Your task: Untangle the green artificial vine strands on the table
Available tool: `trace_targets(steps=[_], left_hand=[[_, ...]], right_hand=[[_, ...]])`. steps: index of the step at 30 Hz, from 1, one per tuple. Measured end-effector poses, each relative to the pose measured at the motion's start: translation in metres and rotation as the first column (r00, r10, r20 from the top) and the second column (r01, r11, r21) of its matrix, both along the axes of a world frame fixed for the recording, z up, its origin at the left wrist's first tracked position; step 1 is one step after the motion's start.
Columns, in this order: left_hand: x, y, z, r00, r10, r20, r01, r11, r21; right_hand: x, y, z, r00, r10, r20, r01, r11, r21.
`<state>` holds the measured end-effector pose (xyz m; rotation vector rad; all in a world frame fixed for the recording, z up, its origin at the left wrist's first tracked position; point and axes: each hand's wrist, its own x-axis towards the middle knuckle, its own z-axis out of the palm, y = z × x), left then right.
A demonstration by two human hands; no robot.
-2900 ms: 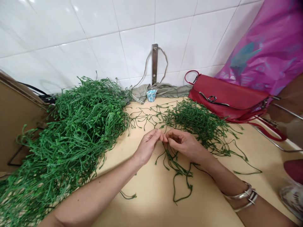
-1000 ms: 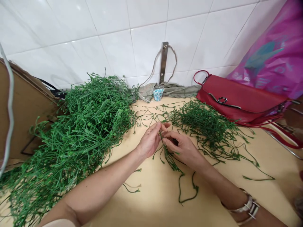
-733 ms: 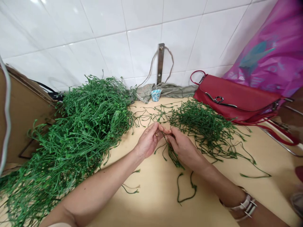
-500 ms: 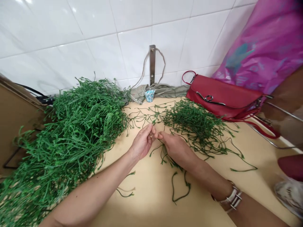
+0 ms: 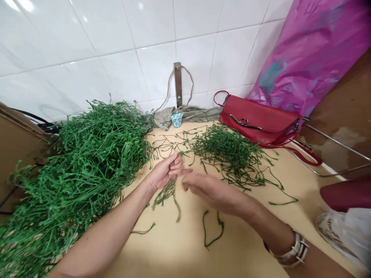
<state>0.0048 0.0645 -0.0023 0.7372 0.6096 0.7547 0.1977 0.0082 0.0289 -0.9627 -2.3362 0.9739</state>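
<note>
My left hand [image 5: 171,168] is closed, its thumb pressed on the curled fingers, above the middle of the table. It grips a small bunch of thin green stems [image 5: 165,193] that hangs below the palm, with a green tip showing above the thumb. Just to the right, my right hand [image 5: 207,189] is held palm down, apart from the bunch. Its fingers are loosely stretched, slightly curved and blurred by motion, and I see nothing in them. A large heap of green stems [image 5: 98,154] lies on the left, and a smaller pile of stems [image 5: 228,148] on the right.
On the tan table [image 5: 174,247] lie a loose bent stem [image 5: 213,241] and several scattered stems. A small blue-and-white cup [image 5: 176,119] stands by the tiled wall. A red handbag [image 5: 257,117] and a purple plastic bag [image 5: 298,65] are at the back right. A cardboard box [image 5: 20,143] stands at left.
My right hand has let go of the bunch and drawn slightly away from my left. The bunch now hangs from my left hand. The view has shifted to the right.
</note>
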Motion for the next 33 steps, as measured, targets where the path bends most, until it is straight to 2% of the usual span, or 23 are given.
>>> trace_targets(steps=[1,2,3,4,5,6,7,8,9,10,13,15,18,22,24,28,30,33], left_hand=[[0.001,0.001,-0.001,0.997,0.049,0.053,-0.047,0.998,-0.046],[0.002,0.001,-0.002,0.992,0.083,0.094,-0.075,0.993,-0.087],[0.002,0.002,-0.003,0.987,0.109,0.118,-0.096,0.989,-0.114],[0.003,0.002,-0.005,0.983,0.135,0.126,-0.119,0.985,-0.125],[0.003,0.003,-0.006,0.979,0.162,0.123,-0.147,0.981,-0.124],[0.004,0.003,-0.007,0.976,0.187,0.113,-0.174,0.978,-0.116],[0.004,0.003,-0.008,0.972,0.211,0.104,-0.200,0.974,-0.107],[0.004,0.003,-0.008,0.969,0.225,0.102,-0.215,0.972,-0.099],[0.004,0.003,-0.009,0.968,0.227,0.106,-0.218,0.971,-0.093],[0.004,0.003,-0.010,0.968,0.224,0.114,-0.214,0.973,-0.089],[0.004,0.003,-0.011,0.970,0.198,0.142,-0.190,0.979,-0.068],[0.004,0.004,-0.013,0.970,0.188,0.156,-0.182,0.982,-0.050],[0.004,0.004,-0.014,0.970,0.188,0.151,-0.186,0.982,-0.030],[0.005,0.005,-0.014,0.973,0.190,0.132,-0.191,0.982,-0.002],[0.005,0.004,-0.015,0.980,0.160,0.115,-0.164,0.986,0.030],[0.009,0.001,-0.019,0.996,0.092,-0.008,-0.089,0.984,0.156],[0.011,0.000,-0.022,0.990,0.118,-0.072,-0.097,0.963,0.250],[0.014,-0.003,-0.024,0.974,0.192,-0.118,-0.141,0.929,0.341]], right_hand=[[0.007,0.005,0.001,0.989,-0.137,-0.058,0.139,0.990,0.024],[0.017,0.011,0.001,0.951,-0.292,-0.101,0.298,0.953,0.059],[0.027,0.017,0.001,0.870,-0.462,-0.170,0.486,0.863,0.137],[0.038,0.022,0.000,0.748,-0.620,-0.238,0.664,0.705,0.249],[0.047,0.027,-0.001,0.618,-0.735,-0.280,0.777,0.515,0.363],[0.055,0.030,-0.003,0.527,-0.802,-0.283,0.812,0.376,0.446],[0.060,0.031,-0.005,0.470,-0.836,-0.284,0.819,0.292,0.494],[0.061,0.031,-0.007,0.451,-0.848,-0.279,0.809,0.257,0.529],[0.059,0.031,-0.009,0.474,-0.839,-0.269,0.794,0.275,0.543],[0.054,0.029,-0.012,0.528,-0.809,-0.260,0.773,0.330,0.542],[0.027,0.020,-0.019,0.748,-0.632,-0.201,0.635,0.596,0.492],[0.009,0.014,-0.024,0.836,-0.535,-0.121,0.531,0.734,0.424],[-0.010,0.009,-0.033,0.865,-0.501,-0.017,0.485,0.827,0.283],[-0.015,0.009,-0.042,0.865,-0.498,-0.062,0.500,0.866,0.013],[-0.013,0.011,-0.042,0.829,-0.534,-0.166,0.521,0.845,-0.118],[-0.007,0.017,-0.040,0.684,-0.620,-0.384,0.499,0.782,-0.373],[-0.005,0.018,-0.040,0.635,-0.636,-0.439,0.465,0.768,-0.440],[-0.003,0.019,-0.040,0.613,-0.646,-0.455,0.478,0.762,-0.437]])
